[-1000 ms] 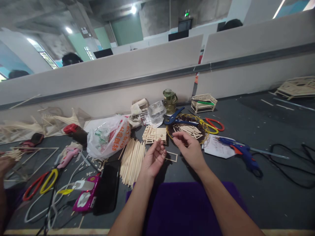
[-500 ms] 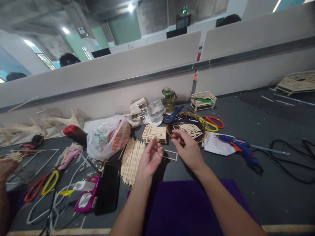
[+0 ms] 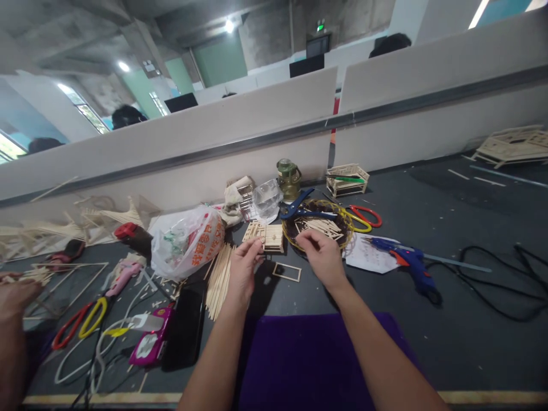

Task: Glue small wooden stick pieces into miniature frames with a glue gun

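My left hand [image 3: 244, 269] is closed in a pinch above the dark table, beside a bundle of thin wooden sticks [image 3: 218, 282]. Whatever lies between its fingertips is too small to make out. My right hand [image 3: 324, 260] also has thumb and forefinger pressed together, at the front edge of a round basket [image 3: 284, 233] of short stick pieces [image 3: 322, 227]; its fingertips' contents are unclear. Between the hands lies a small rectangular stick frame [image 3: 299, 274], flat on the table. Just beyond my left fingertips sits a small stick-built structure [image 3: 274, 237].
Blue pliers [image 3: 298, 204] rest across the basket; red-and-yellow scissors [image 3: 366, 216] lie beside it. A blue glue gun [image 3: 413, 262] sits on the right with its cable. Left stand a plastic bag [image 3: 188, 242], a black phone [image 3: 184, 328] and another person's hand [image 3: 19, 294].
My left hand has turned from palm-up to a pinch with the fingers forward. My right hand's fingers have drawn together. The stick frame shows more fully. The view has shifted slightly.
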Demonstrator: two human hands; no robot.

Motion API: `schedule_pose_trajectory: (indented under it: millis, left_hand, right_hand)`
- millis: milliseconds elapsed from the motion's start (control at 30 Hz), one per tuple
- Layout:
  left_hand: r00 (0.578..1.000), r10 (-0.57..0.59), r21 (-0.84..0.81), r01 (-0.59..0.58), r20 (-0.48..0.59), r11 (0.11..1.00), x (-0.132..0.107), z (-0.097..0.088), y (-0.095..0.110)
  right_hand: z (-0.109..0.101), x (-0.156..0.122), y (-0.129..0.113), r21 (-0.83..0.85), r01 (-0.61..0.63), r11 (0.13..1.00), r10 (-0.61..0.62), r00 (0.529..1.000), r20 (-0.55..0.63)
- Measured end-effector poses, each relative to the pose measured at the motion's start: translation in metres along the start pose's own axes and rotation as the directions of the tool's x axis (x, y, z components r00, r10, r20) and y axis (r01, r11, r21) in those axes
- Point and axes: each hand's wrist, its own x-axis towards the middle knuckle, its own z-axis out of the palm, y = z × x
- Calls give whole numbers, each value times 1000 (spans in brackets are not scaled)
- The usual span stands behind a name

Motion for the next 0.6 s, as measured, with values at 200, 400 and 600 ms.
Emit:
schedule_pose_trajectory:
  millis: [200,400,600]
  left_hand:
    - [909,402,579,-385,106,718,43,4,-4]
    - [892,417,854,-349,176,385,72,17,-14]
    - [903,401,920,-277,151,278,72,21,-16]
  right_hand:
    - [-20,7,3,15,-40,999,42,976,-213]
    - [-20,6,5,-66,-8,998,-3,985,-172]
    - [-21,6,3,-64,-26,998,16,988,-154]
